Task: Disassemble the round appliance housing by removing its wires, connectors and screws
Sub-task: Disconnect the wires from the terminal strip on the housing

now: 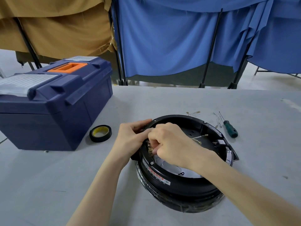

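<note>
The round black housing [179,191] lies open side up on the tabletop [65,176], near and right of centre. The left hand [130,137] grips its left rim with curled fingers. The right hand [171,141] reaches inside, fingers curled and pinching at the brass connectors [149,147] on the left inner wall. Far right of the housing lie loose wires [218,119] and a green-handled screwdriver [230,128]. To the left are a tape roll [100,133] and a blue toolbox [53,103].
</note>
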Motion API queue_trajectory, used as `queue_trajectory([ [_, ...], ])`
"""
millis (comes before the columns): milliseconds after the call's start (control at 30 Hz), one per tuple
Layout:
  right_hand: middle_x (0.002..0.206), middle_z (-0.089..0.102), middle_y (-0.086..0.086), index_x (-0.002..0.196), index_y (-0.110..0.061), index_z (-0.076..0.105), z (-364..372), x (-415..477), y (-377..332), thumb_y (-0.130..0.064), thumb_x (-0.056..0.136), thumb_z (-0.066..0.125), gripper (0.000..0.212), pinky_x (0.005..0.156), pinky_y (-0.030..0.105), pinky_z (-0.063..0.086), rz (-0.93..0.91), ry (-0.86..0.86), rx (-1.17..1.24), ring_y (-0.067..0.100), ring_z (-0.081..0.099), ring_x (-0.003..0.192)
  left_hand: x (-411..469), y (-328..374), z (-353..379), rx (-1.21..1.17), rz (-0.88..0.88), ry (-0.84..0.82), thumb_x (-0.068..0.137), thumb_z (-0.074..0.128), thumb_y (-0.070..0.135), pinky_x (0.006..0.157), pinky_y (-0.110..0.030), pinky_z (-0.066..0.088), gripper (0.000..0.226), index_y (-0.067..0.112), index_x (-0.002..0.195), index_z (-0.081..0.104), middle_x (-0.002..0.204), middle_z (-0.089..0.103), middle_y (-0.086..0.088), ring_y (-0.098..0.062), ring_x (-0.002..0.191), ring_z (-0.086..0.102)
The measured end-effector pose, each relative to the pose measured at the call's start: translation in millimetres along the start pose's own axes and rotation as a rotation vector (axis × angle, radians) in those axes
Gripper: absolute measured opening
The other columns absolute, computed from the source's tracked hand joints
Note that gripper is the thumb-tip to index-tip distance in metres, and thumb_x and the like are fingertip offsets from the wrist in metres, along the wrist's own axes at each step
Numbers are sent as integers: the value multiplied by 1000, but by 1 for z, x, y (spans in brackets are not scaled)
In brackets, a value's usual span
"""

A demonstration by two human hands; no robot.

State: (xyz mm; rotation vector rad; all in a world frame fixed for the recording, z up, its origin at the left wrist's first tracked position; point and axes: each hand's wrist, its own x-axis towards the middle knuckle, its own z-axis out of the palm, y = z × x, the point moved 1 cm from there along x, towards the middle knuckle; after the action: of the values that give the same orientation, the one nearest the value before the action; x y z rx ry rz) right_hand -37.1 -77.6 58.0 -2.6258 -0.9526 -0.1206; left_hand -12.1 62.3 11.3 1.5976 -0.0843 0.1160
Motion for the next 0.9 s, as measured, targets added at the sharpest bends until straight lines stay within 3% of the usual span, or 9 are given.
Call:
queue_trajectory([
  [100, 62, 37, -13, 54, -25, 35, 1, -1, -1, 6, 70, 62, 44, 57, 27, 26, -1, 16, 25, 18, 44, 70, -1, 0, 0, -8, 8, 2, 80, 75, 11, 72, -18, 57, 23, 27, 97, 73, 87, 77, 9, -5, 84, 72],
  [267, 64, 45, -5, 53, -26, 34, 0, -1, 2, 10, 70, 59, 47, 63, 29, 41, 4, 51, 86, 18, 47, 70, -2, 1, 1, -8, 3, -2, 80, 75, 11, 73, -18, 57, 23, 28, 96, 73, 87, 77, 9, -5, 83, 72],
  [433, 64, 48, -4, 59, -16, 45, -1, -4, 4, 9, 69, 61, 32, 63, 28, 36, 6, 75, 71, 17, 44, 69, -2, 2, 0, -17, -3, -14, 82, 75, 9, 71, -17, 56, 24, 24, 100, 73, 88, 77, 8, -6, 82, 72],
  [633, 59, 54, -2, 54, -14, 51, -13, -23, 33, 11, 70, 69, 35, 63, 33, 47, 111, 157, 200, 12, 48, 62, -2, 1, 0, -20, -33, 11, 82, 74, 5, 70, -19, 56, 27, 18, 106, 73, 89, 77, 3, -9, 80, 72],
  [800, 59, 51, -12, 64, -12, 58, -11, -21, 31, -1, 79, 73, 25, 59, 23, 36, 90, 219, 263, 5, 44, 57, -4, 0, 0, -34, -41, -2, 82, 74, 6, 71, -19, 56, 26, 23, 102, 73, 91, 77, 3, -10, 83, 73],
  [900, 57, 59, -12, 69, -14, 64, -23, -21, 26, -10, 82, 74, 17, 56, 22, 44, 98, 351, 412, 9, 55, 54, -4, -1, -3, -44, -53, -18, 82, 75, 8, 71, -19, 56, 25, 23, 102, 74, 92, 77, 1, -13, 86, 73],
])
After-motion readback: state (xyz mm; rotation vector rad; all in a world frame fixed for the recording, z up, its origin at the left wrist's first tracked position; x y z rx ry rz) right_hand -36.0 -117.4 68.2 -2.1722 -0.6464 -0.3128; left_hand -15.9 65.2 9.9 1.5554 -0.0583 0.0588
